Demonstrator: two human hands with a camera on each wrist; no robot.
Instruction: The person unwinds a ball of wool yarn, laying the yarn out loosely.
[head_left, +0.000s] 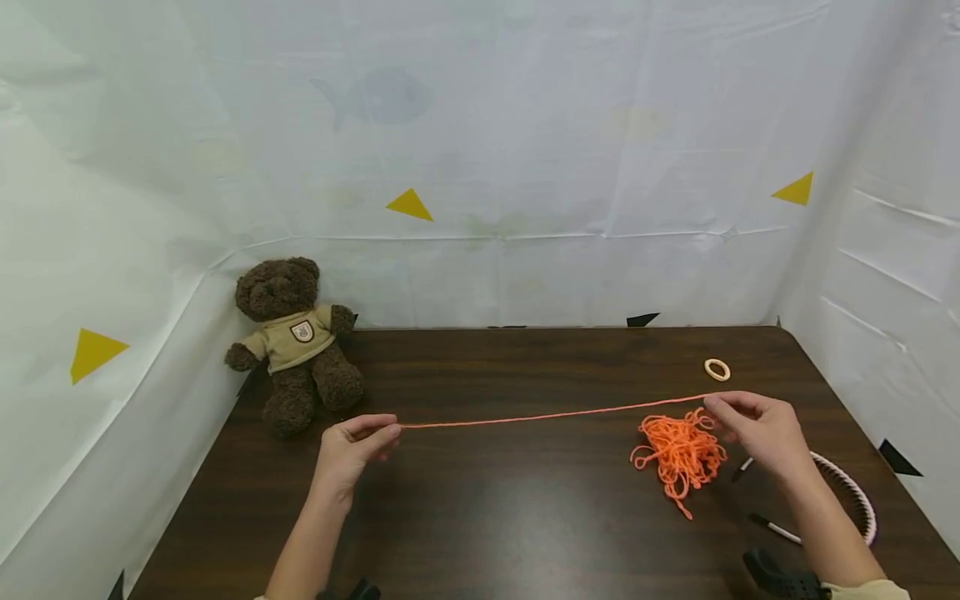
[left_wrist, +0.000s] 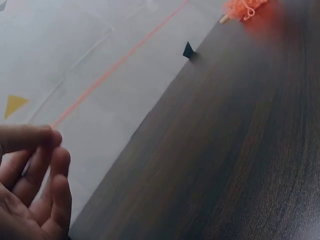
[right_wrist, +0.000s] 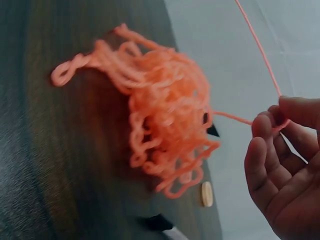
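A thin orange yarn strand (head_left: 525,418) is stretched nearly straight between the two hands, rising slightly to the right. My left hand (head_left: 352,450) pinches its left end between thumb and fingertips. At the other side my right hand (head_left: 765,429) pinches the strand too. Just beside and below the right fingertips is a loose tangle of orange yarn (head_left: 682,450), with several loops sticking out. In the right wrist view, a short length runs from the tangle (right_wrist: 170,105) to the right fingers, and the taut strand (right_wrist: 260,45) leads away upward.
A brown teddy bear (head_left: 300,337) in a tan shirt sits at the back left of the dark wooden table (head_left: 510,517). A small wooden ring (head_left: 717,361) lies behind the right hand. A white, dark-tipped curved band (head_left: 870,517) lies partly under the right forearm. White sheeting surrounds the table.
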